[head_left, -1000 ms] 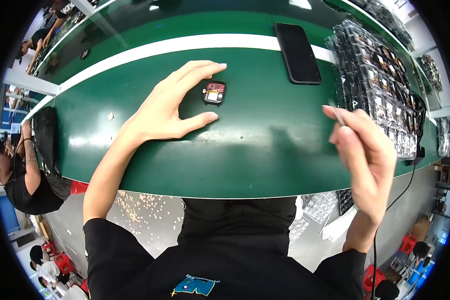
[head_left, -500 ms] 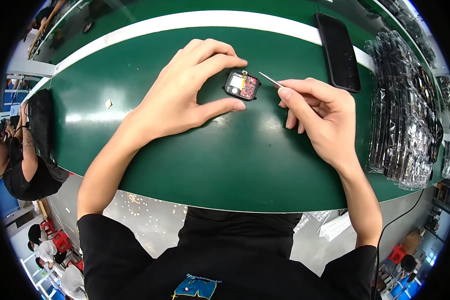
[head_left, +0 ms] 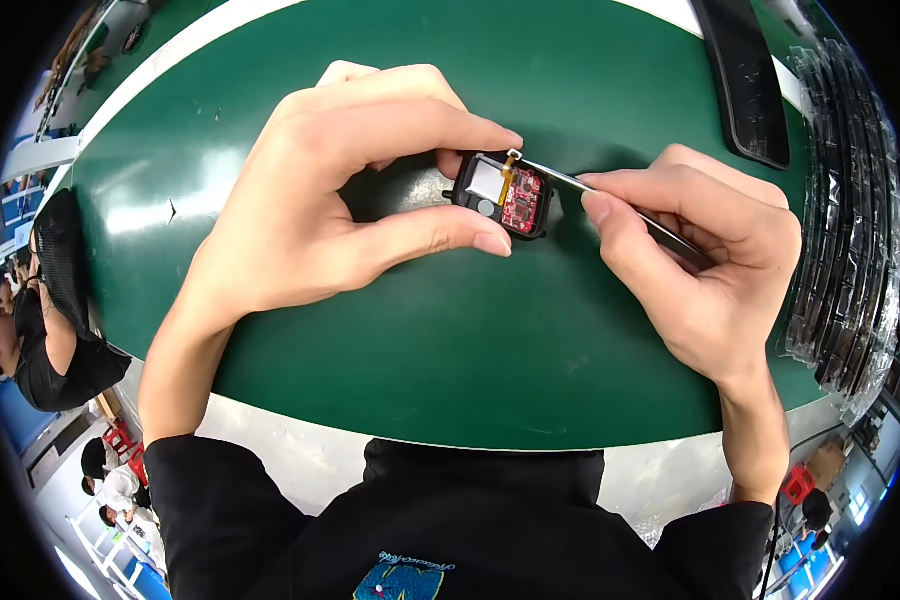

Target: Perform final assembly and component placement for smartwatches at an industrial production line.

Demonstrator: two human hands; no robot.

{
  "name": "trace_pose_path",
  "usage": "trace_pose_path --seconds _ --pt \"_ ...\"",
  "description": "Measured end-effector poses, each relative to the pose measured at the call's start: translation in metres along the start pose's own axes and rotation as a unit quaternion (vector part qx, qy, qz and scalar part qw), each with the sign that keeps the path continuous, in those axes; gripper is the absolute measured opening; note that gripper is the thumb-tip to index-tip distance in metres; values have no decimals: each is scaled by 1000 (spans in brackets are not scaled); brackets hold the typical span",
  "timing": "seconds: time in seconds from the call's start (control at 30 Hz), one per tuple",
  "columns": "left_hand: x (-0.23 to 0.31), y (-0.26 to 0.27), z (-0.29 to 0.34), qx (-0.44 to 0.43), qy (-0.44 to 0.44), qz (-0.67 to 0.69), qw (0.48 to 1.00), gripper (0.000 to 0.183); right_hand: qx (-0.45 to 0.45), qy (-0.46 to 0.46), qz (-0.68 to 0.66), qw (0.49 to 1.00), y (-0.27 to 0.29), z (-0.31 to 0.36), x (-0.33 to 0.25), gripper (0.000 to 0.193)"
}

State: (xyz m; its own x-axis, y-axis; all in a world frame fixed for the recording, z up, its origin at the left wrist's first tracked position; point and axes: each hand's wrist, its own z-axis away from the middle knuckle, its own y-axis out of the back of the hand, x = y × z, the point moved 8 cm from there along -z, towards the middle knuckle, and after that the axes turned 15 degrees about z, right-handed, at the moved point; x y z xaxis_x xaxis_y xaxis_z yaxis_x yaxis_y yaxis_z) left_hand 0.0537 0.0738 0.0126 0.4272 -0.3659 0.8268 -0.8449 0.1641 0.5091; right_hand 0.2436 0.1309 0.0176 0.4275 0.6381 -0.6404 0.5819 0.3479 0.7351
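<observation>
Open watch case (head_left: 501, 196), wearer's twelve o'clock.
Right hand (head_left: 710, 255), its three o'clock: fingertips pinch metal tool (head_left: 560, 176) at ribbon cable (head_left: 507, 184); a slip could tear it. Left hand (head_left: 315, 190), nine o'clock: thumb and forefinger pinch case. Beyond, two o'clock: phone (head_left: 745, 85).

On my feed, the left hand (head_left: 315, 190) now grips the watch body (head_left: 498, 192), upper centre; the tweezers (head_left: 562, 178) have reached its ribbon connector (head_left: 514, 155).
</observation>
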Motion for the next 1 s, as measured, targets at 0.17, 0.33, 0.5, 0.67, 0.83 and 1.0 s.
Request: trace_pose_path --seconds 0.17,0.33,0.5,0.67,0.83,1.0 --pt "-1 2 0 7 10 -1 1000 56 18 28 7 999 -4 -1 -2 16" --pt "1 0 -2 5 -12 -1 1000 59 27 46 19 998 -3 -1 -6 16" --pt "-1 3 -1 1 10 -4 1000 63 35 33 6 999 -5 -1 -2 17" --pt "1 4 -1 40 47 32 998 61 66 70 50 994 6 4 -6 22" --pt "6 2 -4 17 40 -12 999 53 99 116 100 983 4 6 -15 30" --pt "4 2 -3 15 29 -6 999 54 109 132 115 979 0 7 -18 30"
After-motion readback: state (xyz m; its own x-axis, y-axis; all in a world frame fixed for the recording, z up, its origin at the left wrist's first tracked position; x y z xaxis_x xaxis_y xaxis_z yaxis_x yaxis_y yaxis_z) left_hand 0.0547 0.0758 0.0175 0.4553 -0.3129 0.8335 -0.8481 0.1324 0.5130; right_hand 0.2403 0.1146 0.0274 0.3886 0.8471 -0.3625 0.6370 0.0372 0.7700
